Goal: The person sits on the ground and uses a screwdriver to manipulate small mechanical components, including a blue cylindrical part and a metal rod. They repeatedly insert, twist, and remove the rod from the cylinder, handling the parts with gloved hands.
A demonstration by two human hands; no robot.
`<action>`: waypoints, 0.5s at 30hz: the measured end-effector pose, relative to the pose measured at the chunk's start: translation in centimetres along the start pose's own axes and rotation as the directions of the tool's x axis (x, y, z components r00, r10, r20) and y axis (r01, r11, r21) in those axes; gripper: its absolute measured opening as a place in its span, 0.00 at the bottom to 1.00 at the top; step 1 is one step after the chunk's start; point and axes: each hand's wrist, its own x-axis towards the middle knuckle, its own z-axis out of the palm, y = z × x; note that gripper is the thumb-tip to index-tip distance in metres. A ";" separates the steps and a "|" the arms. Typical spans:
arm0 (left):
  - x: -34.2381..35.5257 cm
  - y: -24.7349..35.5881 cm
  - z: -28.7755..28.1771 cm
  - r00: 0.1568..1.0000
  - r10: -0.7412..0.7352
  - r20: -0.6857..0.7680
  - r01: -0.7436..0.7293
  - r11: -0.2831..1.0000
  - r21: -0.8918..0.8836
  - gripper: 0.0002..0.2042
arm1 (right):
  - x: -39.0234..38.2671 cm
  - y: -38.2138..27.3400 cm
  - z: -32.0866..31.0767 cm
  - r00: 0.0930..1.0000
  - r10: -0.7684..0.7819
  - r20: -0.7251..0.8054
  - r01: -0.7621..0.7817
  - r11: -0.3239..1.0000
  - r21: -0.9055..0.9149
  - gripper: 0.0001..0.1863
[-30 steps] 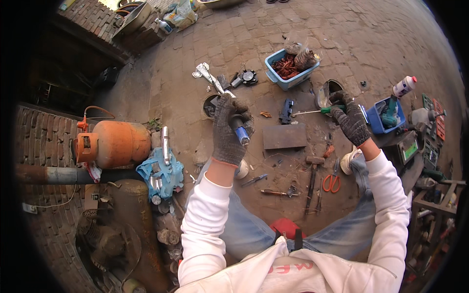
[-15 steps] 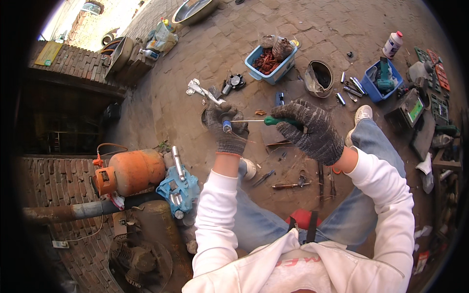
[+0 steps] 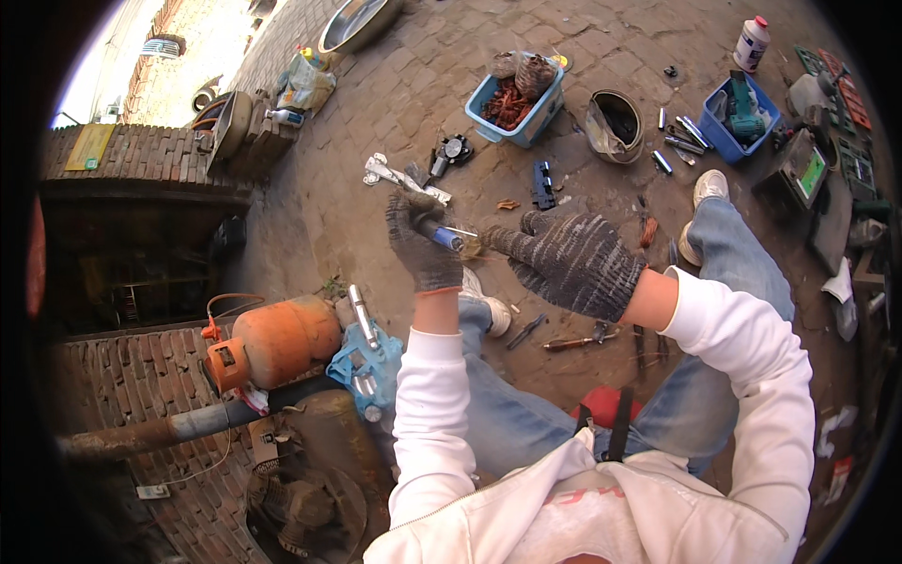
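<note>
Brick-paved yard floor: gloved left hand clenches a blue-handled metal tool, shaft pointing right toward the gloved right hand, pinching its tip.

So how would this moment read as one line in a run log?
left hand: gripping blue-handled tool | right hand: at the tool's tip | both gloved, raised over brick floor | orange gas cylinder at person's left

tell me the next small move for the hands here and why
Probably bring the right hand a touch closer and steady the thin metal rod at its tip. The left hand has its grip closed on the blue-handled tool, whose rod points at the right fingertips; whether they touch it cannot be told.
</note>
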 end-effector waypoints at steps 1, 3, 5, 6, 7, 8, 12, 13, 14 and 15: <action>-0.1 -0.1 0.1 1.000 -0.015 -0.006 0.015 1.000 -0.005 0.14 | -0.3 -0.4 0.4 1.000 -0.001 0.024 0.004 0.993 -0.117 0.25; -0.2 -0.5 0.3 0.999 -0.007 -0.036 0.007 1.000 0.008 0.13 | -0.7 -0.8 1.2 0.998 -0.001 0.056 0.013 0.977 -0.212 0.27; -0.4 -0.6 0.4 0.997 -0.020 -0.070 0.018 0.999 -0.039 0.12 | -1.1 -1.0 2.1 0.996 -0.001 0.091 0.017 0.985 -0.169 0.29; -0.4 -0.6 0.4 0.995 -0.037 -0.090 0.031 0.998 -0.057 0.11 | -1.2 -1.1 2.5 0.997 0.018 0.075 -0.011 0.995 -0.099 0.29; -0.4 -0.6 0.4 0.994 -0.039 -0.103 0.029 0.995 -0.095 0.11 | -1.3 -1.3 3.0 0.996 0.043 0.080 -0.041 0.999 -0.029 0.29; -0.4 -0.5 0.5 0.992 -0.041 -0.116 0.026 0.991 -0.134 0.11 | -1.3 -1.4 3.4 0.994 0.067 0.085 -0.070 0.997 0.040 0.30; 0.1 -0.2 1.4 0.986 -0.108 -0.125 0.060 0.939 -0.339 0.13 | -0.7 -2.3 4.8 0.994 0.109 0.025 -0.112 0.964 0.243 0.29; 0.1 -0.2 1.6 0.977 -0.143 -0.161 0.074 0.925 -0.372 0.13 | -0.4 -2.4 5.0 0.992 0.128 -0.015 -0.118 0.946 0.303 0.29; 0.1 -0.2 1.9 0.965 -0.175 -0.195 0.083 0.910 -0.406 0.14 | -0.1 -2.6 5.2 0.987 0.148 -0.057 -0.118 0.924 0.363 0.29; 0.1 -0.1 2.2 0.975 -0.155 -0.160 0.074 0.901 -0.427 0.14 | 0.2 -2.7 5.2 0.988 0.151 0.020 -0.148 0.926 0.348 0.29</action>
